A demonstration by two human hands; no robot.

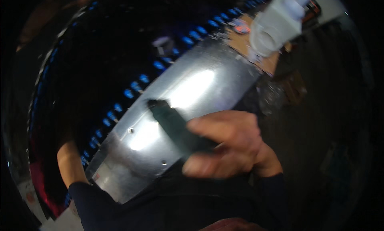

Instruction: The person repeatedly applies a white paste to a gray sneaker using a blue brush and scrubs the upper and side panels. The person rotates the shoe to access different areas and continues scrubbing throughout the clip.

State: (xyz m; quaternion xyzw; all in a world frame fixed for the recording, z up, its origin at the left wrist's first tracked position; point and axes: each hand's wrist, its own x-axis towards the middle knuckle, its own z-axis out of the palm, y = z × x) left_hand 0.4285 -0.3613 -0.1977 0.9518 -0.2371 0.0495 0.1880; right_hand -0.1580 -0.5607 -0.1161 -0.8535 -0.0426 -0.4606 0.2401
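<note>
My right hand (230,145) is closed around a long dark green object (172,125) with a blackish end. Motion blurs both, so I cannot make out its exact kind. It points up and left above a shiny metal surface (208,83). My left forearm (71,161) reaches up at the far left, past a row of small blue pieces. The left hand itself fades into the dark there, and its fingers are hidden.
Several blue pieces (135,86) line the far edge of the metal surface. At the upper right, a whitish translucent plastic container (276,25) stands by brown cardboard (240,41). A crumpled clear plastic bag (270,96) lies below it. Red material (42,183) shows at the lower left.
</note>
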